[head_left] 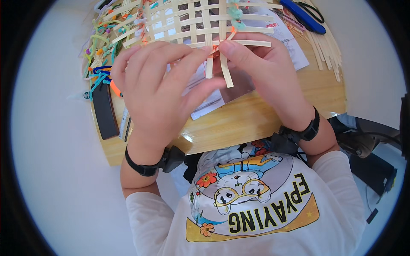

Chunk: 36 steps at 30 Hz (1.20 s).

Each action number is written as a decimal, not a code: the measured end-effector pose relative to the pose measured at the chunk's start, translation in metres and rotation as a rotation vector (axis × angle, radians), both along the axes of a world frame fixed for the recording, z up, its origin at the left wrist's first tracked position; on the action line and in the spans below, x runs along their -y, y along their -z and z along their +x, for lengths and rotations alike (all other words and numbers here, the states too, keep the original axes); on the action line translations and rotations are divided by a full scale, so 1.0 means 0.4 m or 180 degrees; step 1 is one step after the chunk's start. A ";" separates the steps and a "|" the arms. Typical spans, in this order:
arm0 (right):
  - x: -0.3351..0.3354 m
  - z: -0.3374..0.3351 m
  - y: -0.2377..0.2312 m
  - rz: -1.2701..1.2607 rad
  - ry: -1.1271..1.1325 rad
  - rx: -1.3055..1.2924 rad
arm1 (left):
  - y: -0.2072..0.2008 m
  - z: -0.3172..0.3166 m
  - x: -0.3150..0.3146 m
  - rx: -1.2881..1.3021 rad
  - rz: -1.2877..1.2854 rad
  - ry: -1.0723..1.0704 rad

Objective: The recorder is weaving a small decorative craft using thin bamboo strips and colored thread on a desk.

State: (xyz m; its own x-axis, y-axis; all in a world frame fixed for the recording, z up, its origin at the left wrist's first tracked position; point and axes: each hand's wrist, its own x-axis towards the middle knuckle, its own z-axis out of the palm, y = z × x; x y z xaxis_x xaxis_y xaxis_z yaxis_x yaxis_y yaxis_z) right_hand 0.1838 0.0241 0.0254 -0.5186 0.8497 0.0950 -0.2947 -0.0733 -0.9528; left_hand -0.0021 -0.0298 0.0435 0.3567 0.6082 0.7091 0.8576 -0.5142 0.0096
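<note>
A lattice of pale flat woven strips (195,32) lies at the top of the head view, with loose strip ends sticking out on the right and near sides. My right hand (273,64) pinches its near right corner, thumb on top and fingers underneath. Orange cord (215,48) wraps the strip crossing beside that thumb. My left hand (156,85) reaches over the near edge; its index fingertip touches the cord, while the thumb is held apart below the strip ends. Fuzzy pale green yarn (235,15) runs through the right side of the lattice.
Colourful fuzzy stems and beads (100,51) crowd the table's left side. Near them lie a dark oblong case (104,112) and a ruler (123,122). Printed paper (299,55) sits under the weave. Blue-handled cutters (304,16) and loose strips (326,53) lie at right.
</note>
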 end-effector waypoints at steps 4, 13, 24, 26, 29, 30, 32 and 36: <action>-0.006 0.002 -0.003 0.0175 0.0088 0.0398 | 0.010 -0.014 -0.006 0.0834 -0.0446 0.0167; -0.014 -0.003 0.030 0.0319 -0.0245 0.0831 | 0.020 -0.034 -0.035 -0.0203 -0.0221 0.0360; -0.016 -0.011 0.034 0.0187 -0.0446 0.1203 | 0.030 -0.021 -0.033 -0.0016 -0.0581 0.0306; -0.016 -0.013 0.045 -0.0030 -0.0387 0.0888 | 0.032 -0.021 -0.031 0.0007 -0.0643 0.0286; -0.032 -0.008 0.054 0.0059 -0.0345 0.1080 | 0.032 -0.032 -0.023 0.0298 -0.0551 0.0140; -0.036 -0.007 0.054 0.0060 -0.0343 0.1080 | 0.034 -0.040 -0.020 0.0601 -0.0678 0.0159; -0.041 -0.005 0.053 0.0112 -0.0271 0.1382 | 0.037 -0.041 -0.017 0.0906 -0.0802 0.0185; -0.060 -0.001 0.068 0.0058 -0.0384 0.1285 | 0.033 -0.036 -0.016 0.3111 -0.2003 0.0999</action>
